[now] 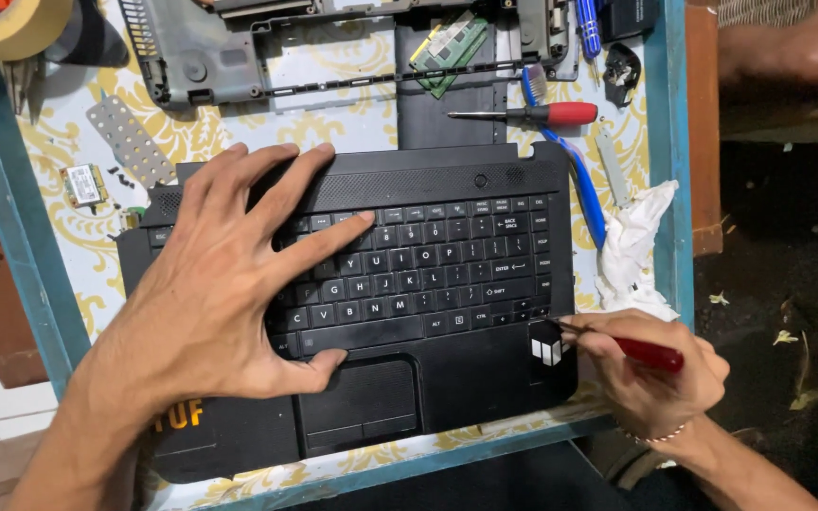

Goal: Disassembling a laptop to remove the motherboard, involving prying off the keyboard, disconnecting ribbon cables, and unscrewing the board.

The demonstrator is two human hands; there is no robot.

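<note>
Left hand (210, 293) fingers (333, 237) spread wide and flat, pressing the keyboard of the laptop top cover (362, 312). Right hand (655, 378) fingers closed around a red-handled screwdriver (641, 352), its tip at the keyboard's 4 o'clock corner. Judgement: prying the keyboard edge is in hand; the next move calls for gentle leverage. The cover lies centred on the patterned tabletop (68, 142); a second screwdriver (532, 114) lies at 12 o'clock.

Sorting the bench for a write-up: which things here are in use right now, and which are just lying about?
In use: left hand pressing the laptop keyboard panel; right hand holding a red-handled tool.

Lying about: red screwdriver, blue toothbrush, white rag, tape roll, memory stick.
</note>
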